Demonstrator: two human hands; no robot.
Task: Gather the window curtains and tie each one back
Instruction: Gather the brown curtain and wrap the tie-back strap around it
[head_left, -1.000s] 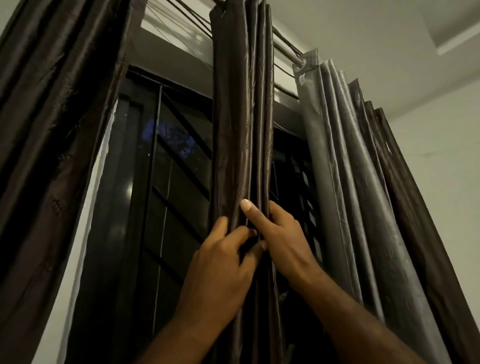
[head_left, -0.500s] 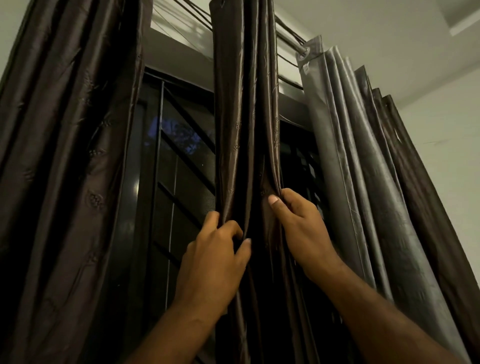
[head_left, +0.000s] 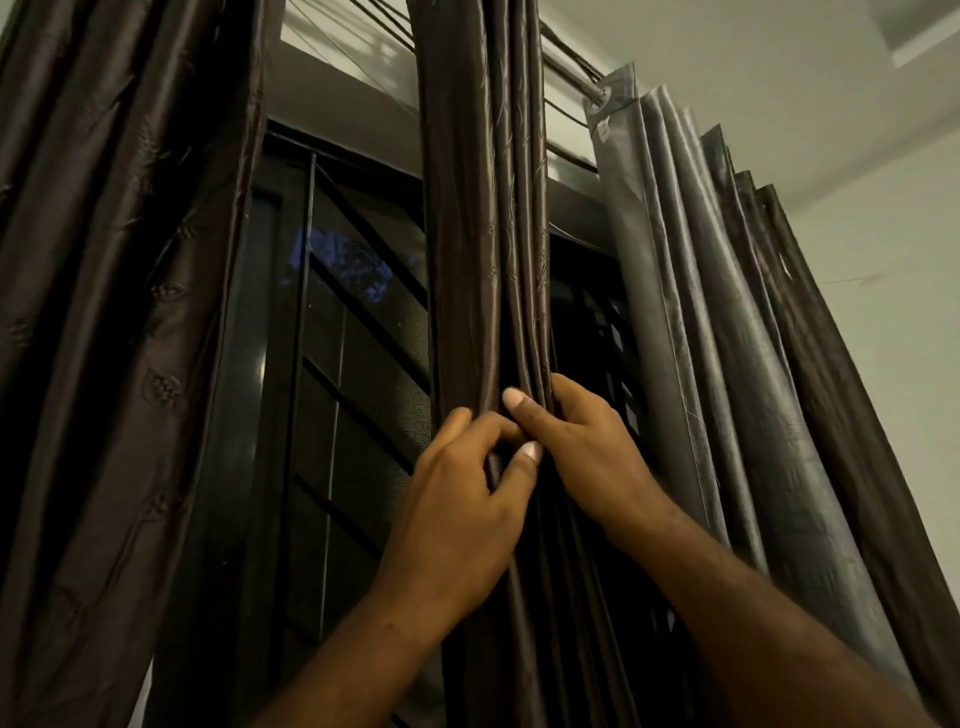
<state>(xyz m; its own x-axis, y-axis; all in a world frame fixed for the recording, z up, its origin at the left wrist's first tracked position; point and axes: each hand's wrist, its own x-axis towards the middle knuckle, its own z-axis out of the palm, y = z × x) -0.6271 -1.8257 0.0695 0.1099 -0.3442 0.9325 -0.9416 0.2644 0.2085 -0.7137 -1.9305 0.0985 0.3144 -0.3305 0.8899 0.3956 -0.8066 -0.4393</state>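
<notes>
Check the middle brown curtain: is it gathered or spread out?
Gathered. The middle curtain hangs in tight narrow folds, pinched together by the left hand and right hand; no tie shows around it.

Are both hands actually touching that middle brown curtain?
Touching. The head view shows the left hand pinching a fold of the middle brown curtain, and the right hand curled round its folds beside it.

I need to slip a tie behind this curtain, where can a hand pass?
Widest gap: between the dark brown satin left curtain and the gathered brown middle curtain, over the black window grille. Narrower slot: between it and the grey pleated curtain. Crowded where the left hand and right hand grip the folds.
</notes>
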